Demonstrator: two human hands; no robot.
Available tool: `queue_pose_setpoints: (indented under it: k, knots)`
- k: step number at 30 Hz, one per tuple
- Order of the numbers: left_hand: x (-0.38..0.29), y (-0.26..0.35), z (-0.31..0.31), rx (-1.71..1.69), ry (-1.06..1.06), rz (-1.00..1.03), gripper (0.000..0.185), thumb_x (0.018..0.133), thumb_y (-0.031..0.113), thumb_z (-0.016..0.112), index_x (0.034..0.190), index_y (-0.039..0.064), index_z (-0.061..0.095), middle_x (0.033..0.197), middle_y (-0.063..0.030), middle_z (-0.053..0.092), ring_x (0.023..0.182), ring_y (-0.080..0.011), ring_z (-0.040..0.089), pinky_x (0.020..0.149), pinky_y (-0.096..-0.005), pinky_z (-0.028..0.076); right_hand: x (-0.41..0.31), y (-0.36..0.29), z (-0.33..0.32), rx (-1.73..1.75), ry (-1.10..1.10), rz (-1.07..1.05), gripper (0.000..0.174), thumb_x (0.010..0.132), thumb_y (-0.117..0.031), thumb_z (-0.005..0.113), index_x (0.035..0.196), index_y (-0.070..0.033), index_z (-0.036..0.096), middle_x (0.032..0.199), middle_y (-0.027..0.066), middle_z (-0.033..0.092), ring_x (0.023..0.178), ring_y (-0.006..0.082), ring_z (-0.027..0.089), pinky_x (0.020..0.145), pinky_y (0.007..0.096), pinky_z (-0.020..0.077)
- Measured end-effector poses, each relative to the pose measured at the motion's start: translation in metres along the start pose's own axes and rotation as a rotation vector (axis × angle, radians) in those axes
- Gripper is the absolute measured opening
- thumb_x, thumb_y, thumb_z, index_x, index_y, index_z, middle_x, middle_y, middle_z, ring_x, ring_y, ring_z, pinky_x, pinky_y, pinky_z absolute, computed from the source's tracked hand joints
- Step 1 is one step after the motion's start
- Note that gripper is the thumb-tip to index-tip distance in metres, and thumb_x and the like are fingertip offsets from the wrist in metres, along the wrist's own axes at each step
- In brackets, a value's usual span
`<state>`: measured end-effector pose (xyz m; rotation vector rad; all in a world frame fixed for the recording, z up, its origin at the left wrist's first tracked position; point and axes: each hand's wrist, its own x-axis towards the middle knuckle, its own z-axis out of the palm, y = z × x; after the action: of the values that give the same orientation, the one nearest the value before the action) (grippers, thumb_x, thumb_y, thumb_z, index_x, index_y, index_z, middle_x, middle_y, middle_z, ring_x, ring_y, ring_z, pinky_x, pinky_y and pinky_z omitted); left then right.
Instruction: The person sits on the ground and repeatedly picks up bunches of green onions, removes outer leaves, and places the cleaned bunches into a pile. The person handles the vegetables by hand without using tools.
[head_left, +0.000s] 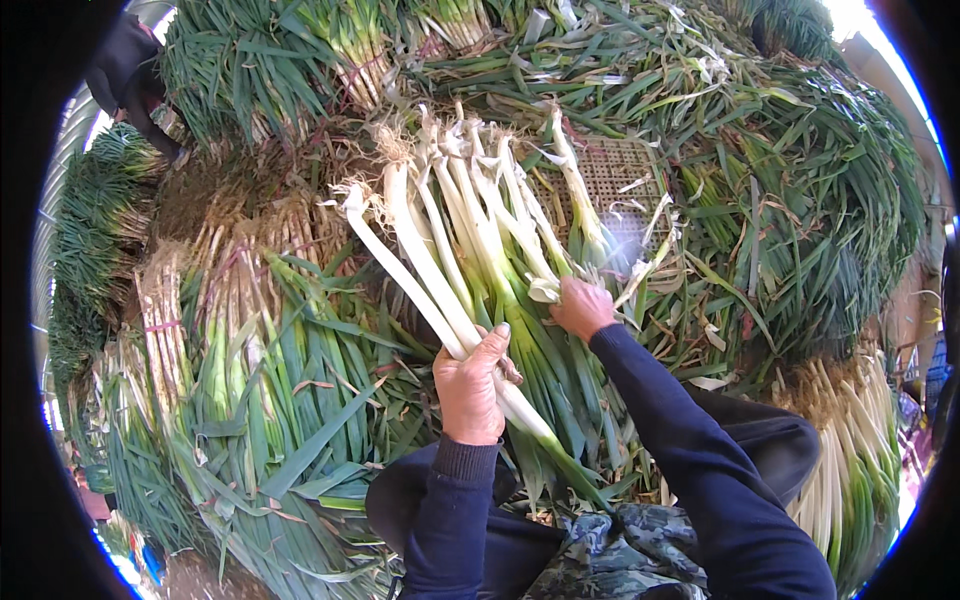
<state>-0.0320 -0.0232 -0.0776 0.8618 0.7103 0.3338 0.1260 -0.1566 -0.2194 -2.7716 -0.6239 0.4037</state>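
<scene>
My left hand is closed around the shafts of two peeled leeks, their roots pointing up and away from me. Just beyond and to the right lies a row of cleaned white leeks with green leaves trailing toward my lap. My right hand is at the right side of that row, its fingers curled against whitish peeled leaf scraps; whether it grips them I cannot tell. One more leek lies apart, over a woven plastic crate.
Bundles of unpeeled leeks tied with reddish bands fill the left side. Stripped green leaves are heaped at the right and far side. Pale leeks stand near my right knee. Another person's dark-clothed body shows at the upper left.
</scene>
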Motion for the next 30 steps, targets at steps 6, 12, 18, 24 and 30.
queue_pose_setpoints:
  k: [6, 12, 18, 24, 30]
  knots:
    - [0.009, -0.029, 0.005, 0.06, -0.096, 0.003, 0.01, 0.087, 0.008, 0.074, 0.093, 0.008, 0.066, 0.077, -0.0022, 0.065, 0.06, -0.0133, 0.063, 0.054, -0.0268, 0.052, -0.11, 0.023, -0.031, 0.059, 0.142, -0.064, 0.044, 0.076, -0.031, 0.077, 0.101, -0.004, 0.054, 0.09, 0.0177, 0.066, 0.085, 0.0396, 0.067, 0.071, 0.0484, 0.0515]
    - [0.003, -0.059, 0.018, -0.014, -0.26, 0.051, 0.016, 0.091, 0.008, 0.073, 0.106, 0.005, 0.066, 0.097, -0.0067, 0.072, 0.085, -0.0156, 0.068, 0.076, -0.0315, 0.057, -0.176, -0.016, -0.068, 0.078, 0.18, -0.249, 0.042, 0.067, -0.015, 0.079, 0.097, -0.005, 0.051, 0.091, 0.014, 0.058, 0.088, 0.0367, 0.062, 0.064, 0.0469, 0.045]
    - [-0.018, -0.04, 0.021, -0.148, -0.596, -0.057, 0.026, 0.099, 0.017, 0.064, 0.117, -0.001, 0.062, 0.106, -0.015, 0.072, 0.092, -0.0259, 0.073, 0.079, -0.0381, 0.061, -0.184, -0.005, -0.102, 0.188, -0.021, -0.369, 0.049, 0.067, -0.01, 0.077, 0.114, -0.009, 0.062, 0.101, 0.0166, 0.06, 0.09, 0.0405, 0.063, 0.076, 0.05, 0.0535]
    - [-0.035, -0.027, 0.03, -0.247, -0.788, -0.101, 0.029, 0.099, 0.016, 0.065, 0.121, -0.001, 0.059, 0.108, -0.0162, 0.071, 0.098, -0.025, 0.071, 0.085, -0.0386, 0.061, -0.19, 0.0, -0.109, 0.343, 0.07, -0.446, 0.04, 0.073, -0.005, 0.072, 0.112, -0.005, 0.063, 0.102, 0.0184, 0.063, 0.093, 0.0422, 0.063, 0.078, 0.0489, 0.053]
    - [-0.021, -0.03, 0.02, -0.146, -0.543, 0.044, 0.025, 0.092, 0.014, 0.074, 0.114, 0.004, 0.065, 0.101, -0.0077, 0.072, 0.087, -0.0167, 0.069, 0.075, -0.0304, 0.056, -0.198, -0.013, -0.142, 0.112, -0.037, -0.43, 0.034, 0.073, -0.014, 0.078, 0.098, 0.0, 0.06, 0.096, 0.0194, 0.062, 0.089, 0.0419, 0.063, 0.075, 0.0482, 0.0512]
